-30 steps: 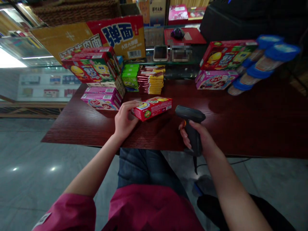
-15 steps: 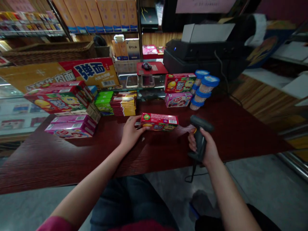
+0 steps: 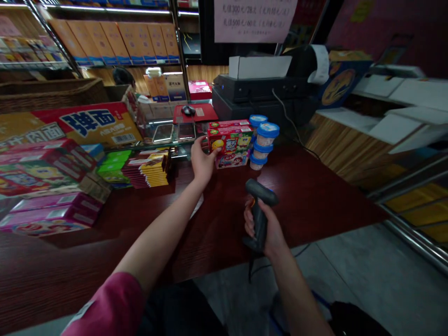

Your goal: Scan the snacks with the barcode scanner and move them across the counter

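My left hand point(image 3: 204, 162) grips the left end of a red snack box point(image 3: 231, 145), with the thumb across its front. The box sits above a pink box point(image 3: 231, 160), and another red box top shows just behind it. Right beside them rise stacked blue-lidded tubs point(image 3: 263, 148). My right hand point(image 3: 268, 228) is wrapped round the handle of a dark barcode scanner point(image 3: 261, 198), held above the near part of the brown table point(image 3: 308, 196). The scanner's head points up and to the left; its cord hangs below the table edge.
At left stand red boxes point(image 3: 42, 168), purple-pink boxes point(image 3: 52, 212), green packs point(image 3: 114, 165) and a row of brown-and-yellow packets point(image 3: 147, 170). Behind are a large noodle carton point(image 3: 87, 126), two phones, a mouse point(image 3: 188, 110) and a black printer point(image 3: 262, 88). A person's head shows behind the carton.
My left hand has carried the red box from the table's middle up and back onto the boxes by the tubs. The scanner's light beam is gone. The view has turned right.
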The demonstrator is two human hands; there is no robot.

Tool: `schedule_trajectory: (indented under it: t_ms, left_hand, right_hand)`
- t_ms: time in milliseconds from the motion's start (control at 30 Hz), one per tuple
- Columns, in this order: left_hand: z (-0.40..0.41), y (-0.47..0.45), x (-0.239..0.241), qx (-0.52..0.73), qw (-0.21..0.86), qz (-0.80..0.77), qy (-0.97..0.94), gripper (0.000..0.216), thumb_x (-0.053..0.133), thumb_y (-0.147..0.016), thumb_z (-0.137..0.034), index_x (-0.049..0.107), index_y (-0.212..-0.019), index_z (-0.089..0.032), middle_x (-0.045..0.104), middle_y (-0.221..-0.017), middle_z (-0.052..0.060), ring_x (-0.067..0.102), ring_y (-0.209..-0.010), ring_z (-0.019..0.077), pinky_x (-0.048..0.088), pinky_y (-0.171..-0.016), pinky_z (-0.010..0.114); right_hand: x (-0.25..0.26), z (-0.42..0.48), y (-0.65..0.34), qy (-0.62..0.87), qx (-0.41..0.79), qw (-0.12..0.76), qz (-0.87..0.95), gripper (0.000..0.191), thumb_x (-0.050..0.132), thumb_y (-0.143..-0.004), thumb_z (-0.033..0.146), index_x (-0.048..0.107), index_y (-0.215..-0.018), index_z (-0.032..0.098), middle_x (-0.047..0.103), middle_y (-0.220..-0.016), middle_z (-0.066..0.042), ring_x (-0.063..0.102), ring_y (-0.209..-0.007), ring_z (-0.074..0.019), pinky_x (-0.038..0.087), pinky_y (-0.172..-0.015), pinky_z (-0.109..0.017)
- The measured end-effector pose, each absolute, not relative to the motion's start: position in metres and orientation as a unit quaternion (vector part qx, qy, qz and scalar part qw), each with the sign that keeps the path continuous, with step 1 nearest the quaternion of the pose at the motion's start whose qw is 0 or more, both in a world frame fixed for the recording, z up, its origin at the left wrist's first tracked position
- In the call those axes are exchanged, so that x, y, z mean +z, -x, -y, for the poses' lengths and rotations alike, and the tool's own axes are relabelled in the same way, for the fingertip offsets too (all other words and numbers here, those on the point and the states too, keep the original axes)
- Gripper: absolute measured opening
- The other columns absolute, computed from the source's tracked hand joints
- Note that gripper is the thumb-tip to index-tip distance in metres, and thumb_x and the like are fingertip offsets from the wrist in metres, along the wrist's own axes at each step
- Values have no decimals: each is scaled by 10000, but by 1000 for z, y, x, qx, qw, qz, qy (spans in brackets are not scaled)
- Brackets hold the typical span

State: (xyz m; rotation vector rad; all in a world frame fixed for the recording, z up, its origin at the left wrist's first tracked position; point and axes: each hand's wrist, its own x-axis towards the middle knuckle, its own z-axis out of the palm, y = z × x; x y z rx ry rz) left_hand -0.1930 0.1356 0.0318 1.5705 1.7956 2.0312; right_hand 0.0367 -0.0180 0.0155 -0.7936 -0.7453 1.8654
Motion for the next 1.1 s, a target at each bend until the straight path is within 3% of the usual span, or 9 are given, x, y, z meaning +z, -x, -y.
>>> schedule_trajectory:
  t_ms: [533,867,1100]
  left_hand:
    - [-145,171,25,666,-4,-619,-416,726,955,-728,-245,515,-1304,-217,517,-1337,145,599,-1220,297,498,-1132,535]
    - [-141,179,21,660,-55,-602,-446,772,958,-738,-322,480,-1339,-249,517,-1310,139,613,-1187,306,562,-1042,529]
    - [-108,182,19,634,-50,-595,-491,833,952,-759,-314,448,-1420,-272,494,-1382,147,601,-1224,295,563,-1071,504]
  right_hand:
    - [14,17,-37,330,758,464,319,311,725,-813,587,660,-850,285,493,-587,46,350,-390,-99,325,-335,-214]
    - [19,19,-36,332,753,469,319,325,754,-802,570,648,-798,263,483,-587,38,349,-411,-89,315,-332,-188]
    - [22,19,-38,325,748,468,340,301,734,-817,538,636,-815,253,458,-600,34,335,-438,-102,338,-331,-185]
